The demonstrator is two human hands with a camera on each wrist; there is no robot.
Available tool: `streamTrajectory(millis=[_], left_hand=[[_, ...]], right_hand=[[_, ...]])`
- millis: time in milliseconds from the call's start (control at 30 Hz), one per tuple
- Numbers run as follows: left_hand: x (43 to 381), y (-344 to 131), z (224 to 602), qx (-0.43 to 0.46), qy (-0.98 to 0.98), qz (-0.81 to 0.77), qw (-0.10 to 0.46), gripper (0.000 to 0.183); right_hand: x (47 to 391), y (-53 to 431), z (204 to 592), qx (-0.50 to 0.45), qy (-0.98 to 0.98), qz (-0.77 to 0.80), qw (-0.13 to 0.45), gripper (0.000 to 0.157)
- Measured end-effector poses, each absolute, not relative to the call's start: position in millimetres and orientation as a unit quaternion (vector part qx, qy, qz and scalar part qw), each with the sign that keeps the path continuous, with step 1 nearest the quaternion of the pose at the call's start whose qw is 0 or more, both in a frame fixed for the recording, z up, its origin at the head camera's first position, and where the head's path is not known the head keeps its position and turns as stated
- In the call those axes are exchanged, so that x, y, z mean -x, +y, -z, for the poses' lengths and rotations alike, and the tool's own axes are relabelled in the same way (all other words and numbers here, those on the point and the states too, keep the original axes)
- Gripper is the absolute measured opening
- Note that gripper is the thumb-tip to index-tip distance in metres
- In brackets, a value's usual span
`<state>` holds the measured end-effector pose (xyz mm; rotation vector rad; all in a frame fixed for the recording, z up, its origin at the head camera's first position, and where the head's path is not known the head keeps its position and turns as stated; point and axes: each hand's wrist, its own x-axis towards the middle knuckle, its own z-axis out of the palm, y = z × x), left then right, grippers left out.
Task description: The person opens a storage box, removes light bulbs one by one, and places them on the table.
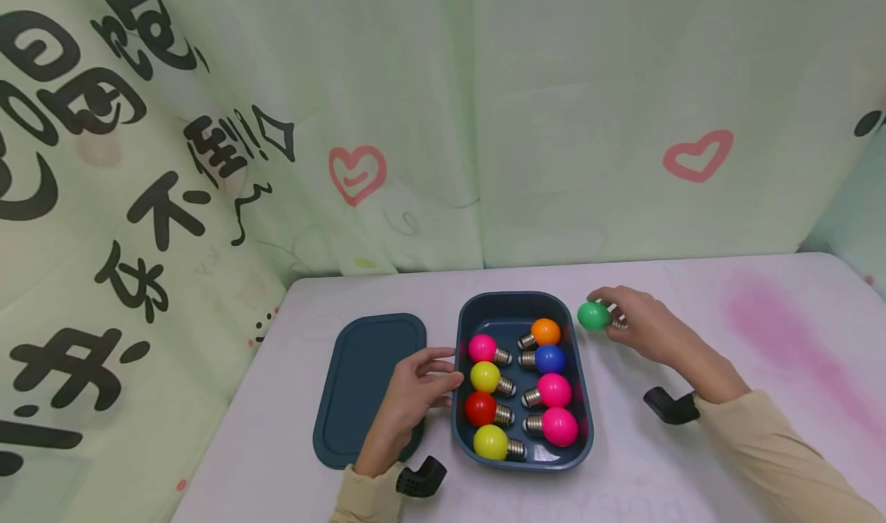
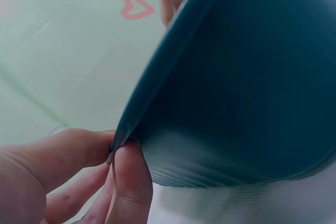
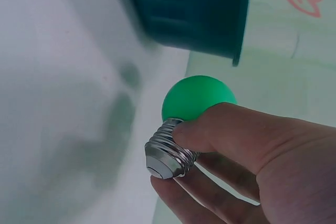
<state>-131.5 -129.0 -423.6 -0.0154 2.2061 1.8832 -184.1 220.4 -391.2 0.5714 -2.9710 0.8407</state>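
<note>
A green light bulb [image 1: 593, 316] with a silver screw base is pinched in my right hand [image 1: 640, 324], just outside the far right corner of a dark blue box [image 1: 521, 466]. The right wrist view shows thumb and fingers around the bulb's [image 3: 197, 98] neck, apart from the box wall [image 3: 191, 9]. My left hand [image 1: 414, 388] pinches the box's left rim between thumb and fingers, clearest in the left wrist view. Inside the box lie two columns of bulbs: pink, yellow [image 1: 484, 377], red [image 1: 481, 408] and yellow on the left; orange [image 1: 545, 331], blue [image 1: 550, 359] and two pink on the right.
A flat dark blue lid [image 1: 367, 377] lies left of the box, partly under my left hand and forearm. The table [image 1: 692, 477] has a whitish cover with a pink patch. Behind it hangs a pale green curtain [image 1: 554, 123] with hearts and black writing.
</note>
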Motion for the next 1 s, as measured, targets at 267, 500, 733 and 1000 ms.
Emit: streamTrajectory(millis=[267,500,733,1000], left_hand=[[132,-127,425,0.004,0.755,-0.644,0.121,0.045],[133,-129,426,0.005,0.756,-0.644,0.119,0.046],[132,-133,424,0.004,0.756,-0.644,0.118,0.045],[131,-130,422,0.009,0.750,-0.649,0.125,0.045]], right_hand=[[191,226,405,-0.165,-0.949,-0.269,-0.020,0.043],[193,226,412,-0.178,-0.947,-0.267,-0.010,0.043],[194,222,412,-0.178,-0.950,-0.257,-0.009,0.044],[192,224,411,-0.168,-0.958,-0.231,-0.014,0.044]])
